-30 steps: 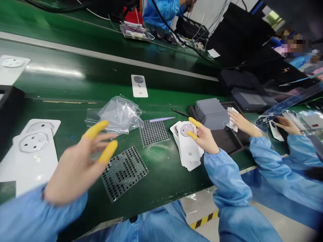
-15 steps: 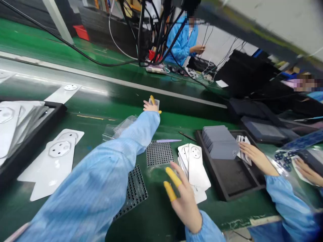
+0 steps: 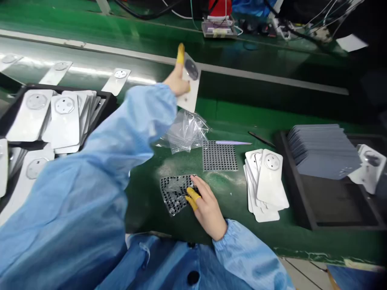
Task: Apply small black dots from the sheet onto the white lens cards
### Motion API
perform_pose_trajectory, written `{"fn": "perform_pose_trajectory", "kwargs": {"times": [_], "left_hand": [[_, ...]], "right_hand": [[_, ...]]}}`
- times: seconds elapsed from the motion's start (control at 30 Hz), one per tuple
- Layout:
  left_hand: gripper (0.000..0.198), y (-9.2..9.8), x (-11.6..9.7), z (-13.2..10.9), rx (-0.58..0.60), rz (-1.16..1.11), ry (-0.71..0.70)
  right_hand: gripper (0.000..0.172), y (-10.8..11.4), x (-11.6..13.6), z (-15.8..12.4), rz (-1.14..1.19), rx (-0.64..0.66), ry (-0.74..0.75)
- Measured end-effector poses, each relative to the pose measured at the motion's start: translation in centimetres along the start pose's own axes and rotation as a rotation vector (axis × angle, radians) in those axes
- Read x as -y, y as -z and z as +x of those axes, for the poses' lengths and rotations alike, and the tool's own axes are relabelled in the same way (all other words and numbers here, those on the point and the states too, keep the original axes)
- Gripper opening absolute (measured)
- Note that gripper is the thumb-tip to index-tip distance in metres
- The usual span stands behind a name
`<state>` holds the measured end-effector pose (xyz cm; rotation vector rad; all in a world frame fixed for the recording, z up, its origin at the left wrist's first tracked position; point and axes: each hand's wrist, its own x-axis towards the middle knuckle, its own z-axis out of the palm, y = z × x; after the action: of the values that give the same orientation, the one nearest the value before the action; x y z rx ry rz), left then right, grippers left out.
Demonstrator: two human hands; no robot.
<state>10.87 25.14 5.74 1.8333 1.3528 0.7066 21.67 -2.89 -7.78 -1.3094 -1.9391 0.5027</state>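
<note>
My left hand, with a yellow finger cot on the raised finger, grips a white panel that has a dark round patch near its top. It is raised over the far edge of the bench, above crumpled clear plastic bags. Nearer me, my right hand, wearing yellow cots on two fingers, has its fingers closed at the right edge of a clear sheet of small black dots. A second dotted sheet lies flat beyond it, with purple tweezers across its top edge.
On the right, a pile of white panels lies beside a black tray holding grey plates. At left, a black tray is heaped with white panels. More panels rest along the shiny strip behind.
My view has swung down and left. My left hand holds the panel more plainly in sight. My right hand has gone from spread fingers to the dotted sheet. A co-worker's hands have left view.
</note>
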Motion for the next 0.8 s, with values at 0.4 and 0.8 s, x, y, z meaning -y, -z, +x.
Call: {"fn": "perform_pose_trajectory", "kwargs": {"times": [0.4,0.8], "left_hand": [[0.049,-2.7,7.9,-26.5,0.082,-0.687,0.628],[0.016,-4.6,8.7,-27.5,0.131,-0.357,0.298]], "right_hand": [[0.046,1.2,1.2,1.8,0.157,-0.083,-0.120],[0.023,0.0,1.7,4.8,-0.043,0.080,0.380]]}}
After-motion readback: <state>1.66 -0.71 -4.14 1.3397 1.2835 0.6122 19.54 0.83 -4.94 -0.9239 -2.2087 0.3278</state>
